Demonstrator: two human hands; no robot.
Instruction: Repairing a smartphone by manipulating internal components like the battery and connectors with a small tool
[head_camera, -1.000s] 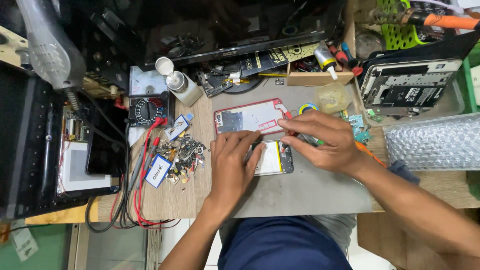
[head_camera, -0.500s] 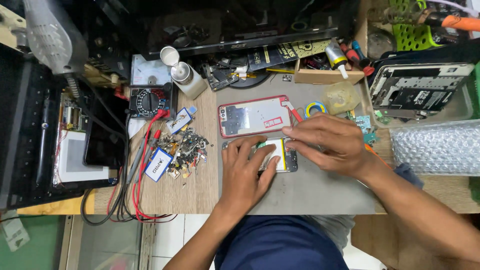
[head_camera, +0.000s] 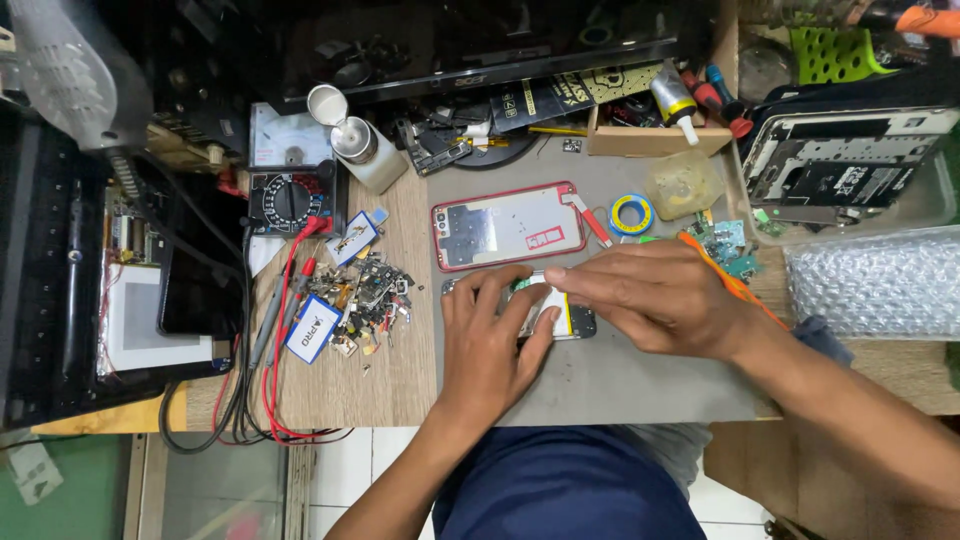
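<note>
An opened phone (head_camera: 565, 312) lies flat on the grey mat (head_camera: 610, 380), mostly covered by both hands. My left hand (head_camera: 490, 340) presses on its left half, fingers spread over it. My right hand (head_camera: 655, 295) reaches in from the right with fingertips on the phone's top edge and an orange tool (head_camera: 725, 275) lying across the back of the hand. Just beyond the hands lies a red-rimmed phone back cover (head_camera: 507, 225), inside up.
A pile of small parts and screws (head_camera: 365, 295) sits left of the mat, beside a multimeter (head_camera: 290, 198) with red and black leads. A tape roll (head_camera: 632, 213), glue bottle (head_camera: 672, 97), small circuit boards (head_camera: 725, 240), bubble wrap (head_camera: 875, 285) and a phone frame in a tray (head_camera: 850, 170) crowd the right.
My right hand has slid left along the phone, its fingers now stretched flat over the top edge. My left hand has stayed pressed on the phone.
</note>
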